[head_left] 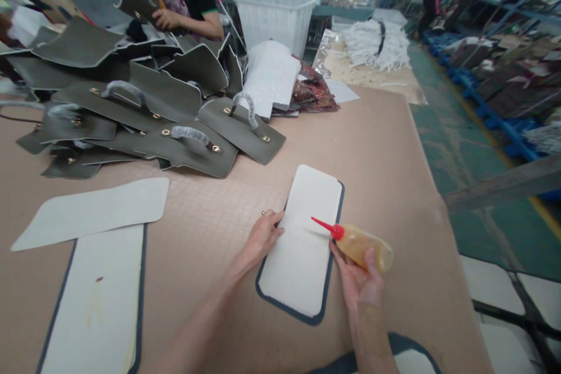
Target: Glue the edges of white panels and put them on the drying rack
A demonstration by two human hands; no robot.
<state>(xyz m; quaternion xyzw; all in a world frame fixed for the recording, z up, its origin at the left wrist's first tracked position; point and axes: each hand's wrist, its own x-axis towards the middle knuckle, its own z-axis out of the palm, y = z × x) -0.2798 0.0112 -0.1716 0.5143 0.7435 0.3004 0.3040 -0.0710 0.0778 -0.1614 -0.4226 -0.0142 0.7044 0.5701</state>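
Observation:
A white rounded panel [302,234] with a dark blue border lies on the table in front of me. My left hand [263,236] pinches its left edge, fingers closed and the thumb on the white face. In my right hand [360,280] is a squeeze bottle [364,247] of yellowish liquid, tilted so its red nozzle points left above the panel. Fingertips of this hand touch the panel's right edge. To the left, a loose white piece [94,210] overlaps a larger dark-edged white panel [109,298] that has a brown spot and yellowish streaks.
Olive-grey bag pieces [193,143] with wrapped handles are heaped at the back left, where a person [190,0] holds one. White sheets [272,76] lie by a white bin [276,20]. The brown table [377,146] ends at an aisle on the right.

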